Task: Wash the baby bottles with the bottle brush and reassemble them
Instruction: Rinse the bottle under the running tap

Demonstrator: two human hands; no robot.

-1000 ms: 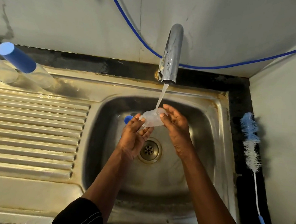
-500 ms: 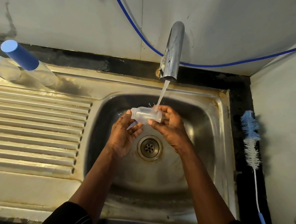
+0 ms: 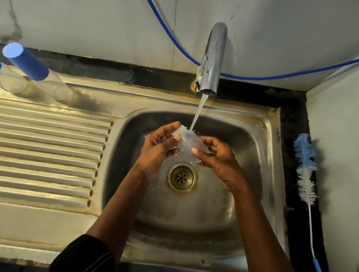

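Blue-and-white bottle brush (image 3: 306,168), clear bottle (image 3: 187,146)

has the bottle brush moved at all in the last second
No. The bottle brush lies in the same spot on the dark ledge, just as far from the right rim of the sink as before, bristles at the far end.

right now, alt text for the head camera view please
A left hand and right hand hold a clear baby bottle under the running tap, over a steel sink. A bottle brush lies on the counter at right; blue-capped bottles sit far left.
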